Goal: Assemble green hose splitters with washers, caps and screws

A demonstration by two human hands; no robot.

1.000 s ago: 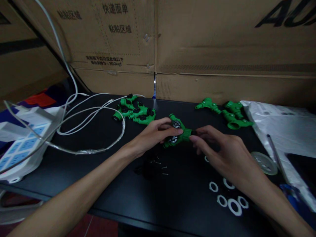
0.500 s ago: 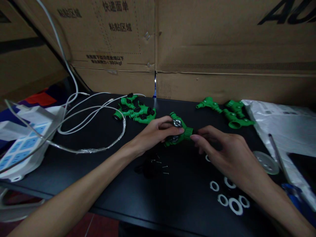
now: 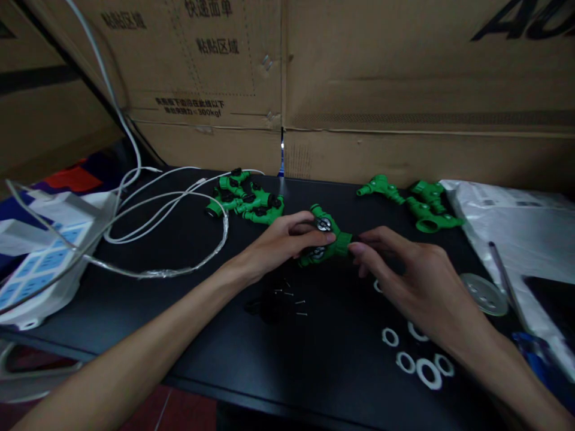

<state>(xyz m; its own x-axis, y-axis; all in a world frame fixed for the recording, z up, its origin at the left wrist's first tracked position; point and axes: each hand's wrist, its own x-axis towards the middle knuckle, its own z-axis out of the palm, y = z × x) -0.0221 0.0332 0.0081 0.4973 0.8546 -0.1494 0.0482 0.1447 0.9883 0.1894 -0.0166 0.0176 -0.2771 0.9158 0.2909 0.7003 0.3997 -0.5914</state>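
Observation:
My left hand (image 3: 294,234) is closed around a green Y-shaped hose splitter (image 3: 342,243), its thumb lying along the body beside two round valve seats. At the splitter's single wide end, my right hand (image 3: 381,254) pinches a small black part (image 3: 354,239); most of that part is hidden by the fingers. Several small screws (image 3: 300,302) lie on the table below the splitter, close to a black piece (image 3: 265,306) that barely shows against the dark top. Under the right wrist are several white rings (image 3: 428,374).
Behind the left hand is a cluster of green splitters with black valves (image 3: 260,206). More green splitter bodies (image 3: 431,215) sit at the back right, near a white plastic bag (image 3: 485,209). A clear round lid (image 3: 484,294), a power strip (image 3: 58,251) and a looped cable (image 3: 164,274) flank the hands.
Both hands keep nearly the same place and grip on the splitter. The right fingers have shifted very slightly at its end, and the camera view has moved a little.

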